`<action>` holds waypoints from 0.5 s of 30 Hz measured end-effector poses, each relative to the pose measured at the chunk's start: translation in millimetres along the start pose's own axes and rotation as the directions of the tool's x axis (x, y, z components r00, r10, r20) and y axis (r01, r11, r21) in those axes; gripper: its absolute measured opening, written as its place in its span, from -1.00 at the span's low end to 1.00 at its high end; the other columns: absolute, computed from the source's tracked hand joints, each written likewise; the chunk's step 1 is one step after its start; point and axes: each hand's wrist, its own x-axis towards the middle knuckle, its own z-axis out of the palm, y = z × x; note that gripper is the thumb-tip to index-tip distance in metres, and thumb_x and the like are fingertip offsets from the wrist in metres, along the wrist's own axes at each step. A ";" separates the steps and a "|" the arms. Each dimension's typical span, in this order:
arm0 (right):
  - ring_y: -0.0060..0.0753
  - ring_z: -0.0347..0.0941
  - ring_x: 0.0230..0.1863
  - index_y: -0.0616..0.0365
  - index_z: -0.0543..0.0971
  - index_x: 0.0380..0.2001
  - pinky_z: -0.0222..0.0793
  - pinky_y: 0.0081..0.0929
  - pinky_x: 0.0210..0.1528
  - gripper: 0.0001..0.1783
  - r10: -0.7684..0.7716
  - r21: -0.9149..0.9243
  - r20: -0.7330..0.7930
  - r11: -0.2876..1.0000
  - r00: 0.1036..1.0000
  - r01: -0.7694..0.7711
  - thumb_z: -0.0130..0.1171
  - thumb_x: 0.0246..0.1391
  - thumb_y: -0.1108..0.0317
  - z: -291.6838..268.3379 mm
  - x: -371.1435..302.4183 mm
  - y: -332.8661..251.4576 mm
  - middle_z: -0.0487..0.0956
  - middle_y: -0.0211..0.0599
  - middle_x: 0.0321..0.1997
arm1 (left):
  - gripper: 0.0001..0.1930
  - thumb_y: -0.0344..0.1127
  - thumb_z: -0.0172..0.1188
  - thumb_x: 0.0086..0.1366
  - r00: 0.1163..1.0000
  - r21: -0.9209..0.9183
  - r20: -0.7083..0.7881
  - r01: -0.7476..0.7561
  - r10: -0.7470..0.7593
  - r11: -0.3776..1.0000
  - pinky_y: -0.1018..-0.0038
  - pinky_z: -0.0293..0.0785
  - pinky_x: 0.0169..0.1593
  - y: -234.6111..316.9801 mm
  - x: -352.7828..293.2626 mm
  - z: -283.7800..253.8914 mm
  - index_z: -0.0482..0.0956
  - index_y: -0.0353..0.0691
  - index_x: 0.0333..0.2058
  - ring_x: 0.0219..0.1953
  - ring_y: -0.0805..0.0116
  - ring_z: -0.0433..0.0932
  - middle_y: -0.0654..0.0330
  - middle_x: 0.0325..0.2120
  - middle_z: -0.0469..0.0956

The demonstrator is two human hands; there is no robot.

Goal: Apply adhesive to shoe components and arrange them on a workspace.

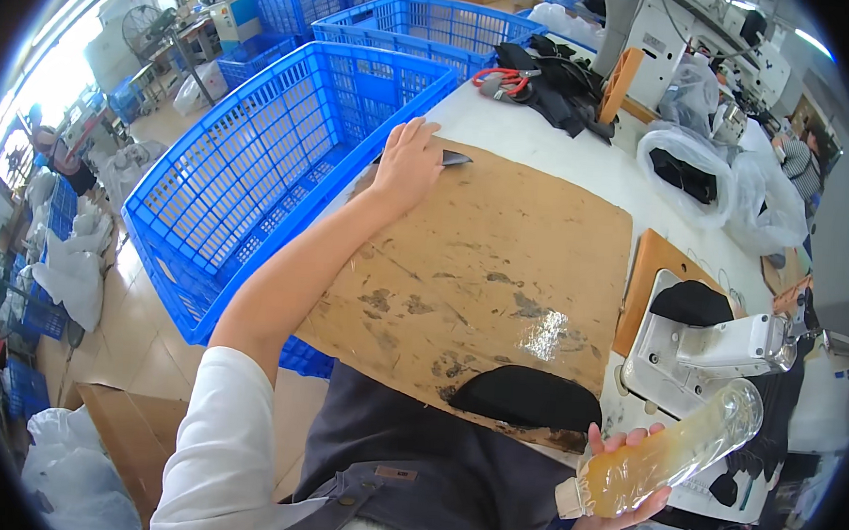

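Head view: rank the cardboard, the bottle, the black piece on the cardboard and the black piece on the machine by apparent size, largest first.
1. Cardboard
2. Bottle, perhaps enlarged by nearness
3. Black piece on the cardboard
4. Black piece on the machine

Bright; left windows [68, 54] blown out; glare on cardboard [514, 236]; edges bowed.

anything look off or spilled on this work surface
Yes: the cardboard sheet looks dirty, with dark smears scattered mostly over its nearer half. A glossy bright patch also stands out there, just beyond the black curved piece; whether it is wet or only shiny, I can't tell.
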 end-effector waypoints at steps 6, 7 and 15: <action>-0.18 0.37 -0.12 0.14 0.10 0.17 0.15 0.19 0.18 -0.20 0.001 -0.004 -0.003 1.000 1.000 -0.001 0.04 0.03 -0.15 8.4 2.2 1.4 0.31 -0.19 -0.12 | -0.92 -0.35 0.24 0.02 0.995 -0.092 0.091 -0.038 0.047 0.995 0.24 0.06 0.20 -15.8 6.2 -8.4 0.54 -0.17 -0.49 0.18 0.17 0.17 0.16 0.03 0.36; -0.18 0.37 -0.12 0.14 0.10 0.17 0.15 0.19 0.18 -0.20 -0.002 -0.006 -0.003 1.000 1.000 0.002 0.04 0.03 -0.15 10.8 1.3 1.6 0.31 -0.19 -0.12 | -0.92 -0.35 0.24 0.02 0.995 -0.094 0.088 -0.041 0.049 0.995 0.24 0.06 0.20 -17.1 8.5 -9.9 0.54 -0.17 -0.49 0.18 0.17 0.17 0.16 0.03 0.36; -0.21 0.40 -0.19 0.14 0.13 0.14 0.25 0.09 0.14 -0.12 -0.004 -0.048 -0.126 0.999 0.992 -0.002 0.13 -0.08 -0.23 16.1 -2.6 -4.5 0.35 -0.18 -0.18 | -0.67 -0.32 0.33 -0.09 0.997 -0.021 0.070 0.012 -0.011 1.000 0.29 0.23 0.05 -10.7 16.7 -29.3 0.42 -0.17 -0.33 0.00 0.18 0.31 0.20 -0.19 0.38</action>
